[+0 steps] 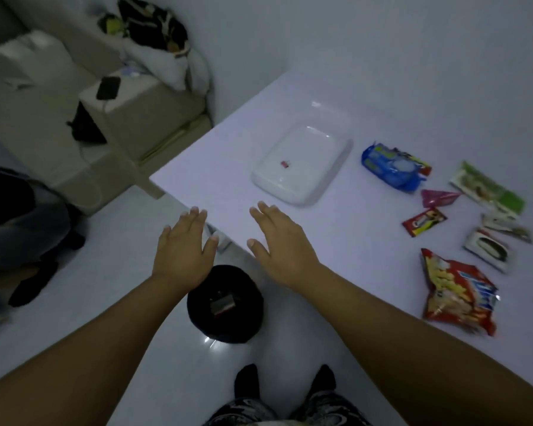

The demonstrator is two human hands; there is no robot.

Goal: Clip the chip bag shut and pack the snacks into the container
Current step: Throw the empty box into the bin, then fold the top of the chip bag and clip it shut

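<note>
Beige sofa cushions (pixel 142 118) fill the far left, with a dark phone (pixel 107 87) lying on one. On the pale floor stands a black round bin (pixel 225 305). Above it the left hand (pixel 182 250) is stretched out flat, fingers straight and spread, holding nothing. The right hand (pixel 280 247) is the same, flat and empty over the corner of the white table (pixel 213 167). Just beyond it sits a white, shallow, rounded container (pixel 302 167) with a small red speck inside. To its right lie a blue packet (pixel 388 167), a pink wrapper (pixel 437 197) and a small red sachet (pixel 424 222). Nearer the table's front edge lies the chip bag (pixel 457 290), red and yellow, crumpled and glossy, well apart from the container.
</note>
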